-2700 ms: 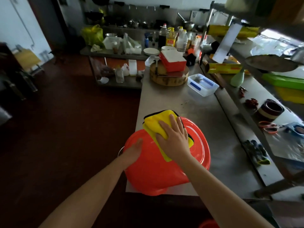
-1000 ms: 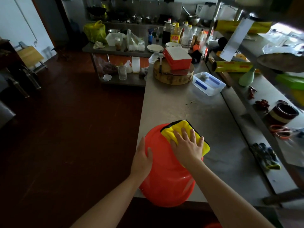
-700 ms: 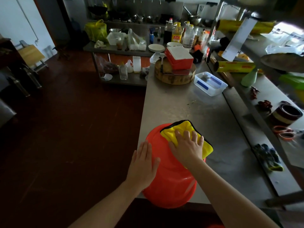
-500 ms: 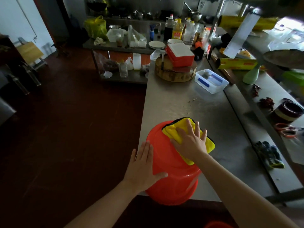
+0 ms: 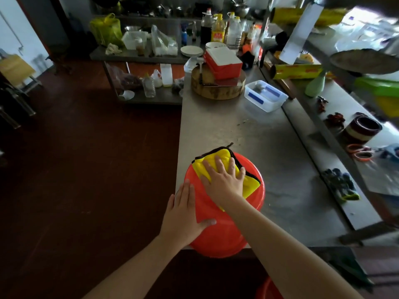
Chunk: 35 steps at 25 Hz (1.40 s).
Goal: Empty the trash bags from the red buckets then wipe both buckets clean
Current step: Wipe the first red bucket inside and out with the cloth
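A red bucket [image 5: 218,236] stands upside down at the near left corner of the steel counter [image 5: 239,134]. A folded yellow cloth with a black edge [image 5: 248,182] lies on its upturned base. My right hand [image 5: 223,180] presses flat on that cloth, fingers spread. My left hand [image 5: 185,214] rests on the bucket's left side, fingers straight and thumb across the wall. A second red bucket [image 5: 268,289] shows only as a sliver at the bottom edge, below the counter.
At the counter's far end are a round wooden chopping block [image 5: 218,87] with a red box [image 5: 222,62] on it and a clear plastic tub [image 5: 265,98]. A side ledge on the right holds gloves [image 5: 341,186], a bowl [image 5: 362,128] and cling-film rolls. Dark red floor lies to the left.
The bucket has turned from lying tilted to standing base up. My right hand slid the cloth toward the base's left part. My left hand moved down the bucket's left wall.
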Each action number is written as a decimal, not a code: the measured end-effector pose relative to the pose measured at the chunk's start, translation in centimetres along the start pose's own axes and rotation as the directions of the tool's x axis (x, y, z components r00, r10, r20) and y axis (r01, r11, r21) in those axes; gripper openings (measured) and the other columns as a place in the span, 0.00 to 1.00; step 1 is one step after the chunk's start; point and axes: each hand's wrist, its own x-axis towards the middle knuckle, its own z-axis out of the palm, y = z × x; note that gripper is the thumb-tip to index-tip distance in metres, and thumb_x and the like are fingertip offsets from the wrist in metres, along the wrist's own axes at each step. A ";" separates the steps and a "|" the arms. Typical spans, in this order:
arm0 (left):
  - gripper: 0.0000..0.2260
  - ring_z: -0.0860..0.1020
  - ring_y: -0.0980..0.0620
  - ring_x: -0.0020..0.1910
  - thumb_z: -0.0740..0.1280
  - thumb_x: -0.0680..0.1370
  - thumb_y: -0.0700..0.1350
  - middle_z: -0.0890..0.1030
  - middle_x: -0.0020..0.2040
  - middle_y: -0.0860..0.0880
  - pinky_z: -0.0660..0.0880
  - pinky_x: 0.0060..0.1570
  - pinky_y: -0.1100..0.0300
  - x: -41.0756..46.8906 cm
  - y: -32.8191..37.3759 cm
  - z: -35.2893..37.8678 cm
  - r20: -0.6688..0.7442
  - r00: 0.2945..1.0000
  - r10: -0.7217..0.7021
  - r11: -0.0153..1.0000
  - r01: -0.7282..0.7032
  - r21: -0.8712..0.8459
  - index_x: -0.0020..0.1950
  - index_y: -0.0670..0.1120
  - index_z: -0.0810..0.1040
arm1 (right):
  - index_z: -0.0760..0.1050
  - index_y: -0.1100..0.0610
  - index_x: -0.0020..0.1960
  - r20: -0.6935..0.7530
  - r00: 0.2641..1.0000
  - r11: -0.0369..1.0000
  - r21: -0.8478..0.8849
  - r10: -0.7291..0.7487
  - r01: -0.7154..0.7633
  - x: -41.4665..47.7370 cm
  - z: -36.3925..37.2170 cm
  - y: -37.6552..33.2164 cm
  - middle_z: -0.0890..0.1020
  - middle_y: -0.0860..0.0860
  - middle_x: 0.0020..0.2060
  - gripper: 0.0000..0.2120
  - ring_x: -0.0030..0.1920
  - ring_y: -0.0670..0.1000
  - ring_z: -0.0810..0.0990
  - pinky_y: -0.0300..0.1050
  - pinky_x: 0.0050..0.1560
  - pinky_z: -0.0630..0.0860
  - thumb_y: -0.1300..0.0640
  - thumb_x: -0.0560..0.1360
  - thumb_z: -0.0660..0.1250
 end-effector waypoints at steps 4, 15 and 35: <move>0.57 0.42 0.49 0.81 0.43 0.66 0.83 0.37 0.81 0.45 0.50 0.78 0.46 0.0 0.2 -0.2 -0.005 1.000 0.017 1.000 -0.017 0.005 0.81 0.44 0.36 | 0.52 0.32 0.78 0.000 0.992 0.992 -0.030 0.123 -0.123 -0.7 -1.1 4.5 0.53 0.45 0.81 0.29 0.81 0.59 0.42 0.74 0.71 0.34 0.29 0.78 0.43; 0.57 0.40 0.52 0.80 0.48 0.66 0.83 0.37 0.81 0.48 0.41 0.78 0.51 0.1 0.1 -0.9 -0.001 1.000 0.019 0.998 -0.019 -0.068 0.81 0.46 0.36 | 0.50 0.36 0.79 0.100 0.987 0.991 0.035 0.129 -0.133 -0.7 -1.1 -3.3 0.51 0.51 0.81 0.32 0.79 0.66 0.46 0.75 0.68 0.48 0.31 0.77 0.47; 0.56 0.39 0.49 0.80 0.45 0.68 0.83 0.34 0.81 0.46 0.37 0.76 0.48 0.2 0.0 0.1 -0.063 0.996 0.056 0.994 -0.061 -0.089 0.80 0.45 0.34 | 0.48 0.35 0.79 0.017 0.997 0.996 -0.040 0.077 -0.076 -0.9 -1.5 3.8 0.46 0.42 0.82 0.32 0.81 0.54 0.42 0.70 0.76 0.43 0.30 0.78 0.46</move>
